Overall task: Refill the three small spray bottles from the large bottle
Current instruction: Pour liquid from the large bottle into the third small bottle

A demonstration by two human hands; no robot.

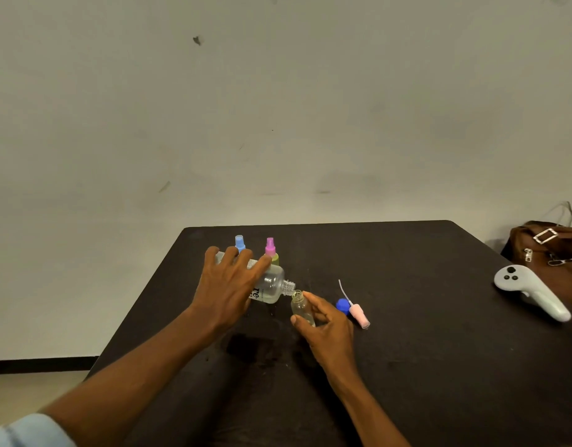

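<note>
Liquid, pale and clear, pools along the lower side of the large bottle (270, 285), which lies tipped nearly flat above the table (407, 350) with its uncapped neck pointing right and slightly down. The left hand (228, 285) grips it from above, fingers spread and curled over its body. Just below and right of its neck is the open bottle (302, 309), tilted with its mouth up toward that neck; whether the two touch cannot be told. The right hand (326, 321) holds this small one, thumb on the near side and fingers wrapped round the far side. Behind the large bottle stand two more small ones, upright and capped: the blue-topped bottle (239, 243), partly hidden by the left fingers, and the pink-topped bottle (270, 248) to its right, holding yellowish liquid. Right of the large bottle, past the right hand, a blue cap (342, 306) and a pink sprayer (358, 314) with its thin tube lie together on the table. Far to the right sits a pale grey controller (533, 293), with a brown bag (549, 250) behind it by the table's edge. The dark tabletop shows wet patches near the hands. A plain, scuffed, off-white wall (278, 108) fills the background. A light blue sleeve (26, 430) shows at the lower left.
</note>
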